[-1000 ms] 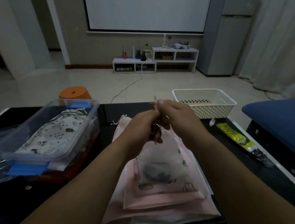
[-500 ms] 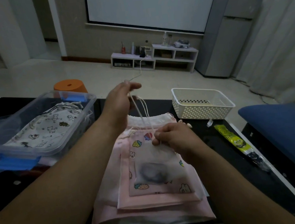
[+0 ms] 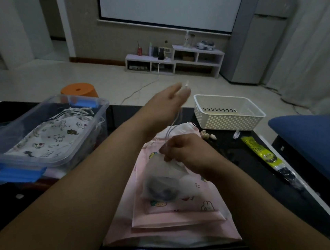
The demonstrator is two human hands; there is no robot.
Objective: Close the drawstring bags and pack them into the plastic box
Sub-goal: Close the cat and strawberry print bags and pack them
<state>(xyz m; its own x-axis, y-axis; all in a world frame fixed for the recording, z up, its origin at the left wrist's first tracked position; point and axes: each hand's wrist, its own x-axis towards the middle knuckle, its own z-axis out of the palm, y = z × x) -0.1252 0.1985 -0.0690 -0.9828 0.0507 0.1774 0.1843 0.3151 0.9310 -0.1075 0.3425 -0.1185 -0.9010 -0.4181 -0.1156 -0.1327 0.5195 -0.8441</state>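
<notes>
A small white translucent drawstring bag [image 3: 164,183] with something dark inside lies on a stack of pink bags [image 3: 177,220] on the black table. My right hand [image 3: 183,151] pinches the bag's gathered neck. My left hand [image 3: 169,101] is raised and blurred above it, holding the white drawstrings [image 3: 173,124] pulled up and away. The clear plastic box [image 3: 46,136] with blue clips stands at the left, holding a white cartoon-print bag [image 3: 52,135].
A white perforated basket [image 3: 228,111] sits at the table's far right. A yellow-green packet [image 3: 264,152] lies along the right edge, small shells [image 3: 207,136] beside the basket. A blue cushion [image 3: 323,148] is right of the table, an orange stool [image 3: 79,90] behind the box.
My hands have parted: the left one drew the strings up and to the right while the right one stayed down on the bag's neck, which is now gathered tighter.
</notes>
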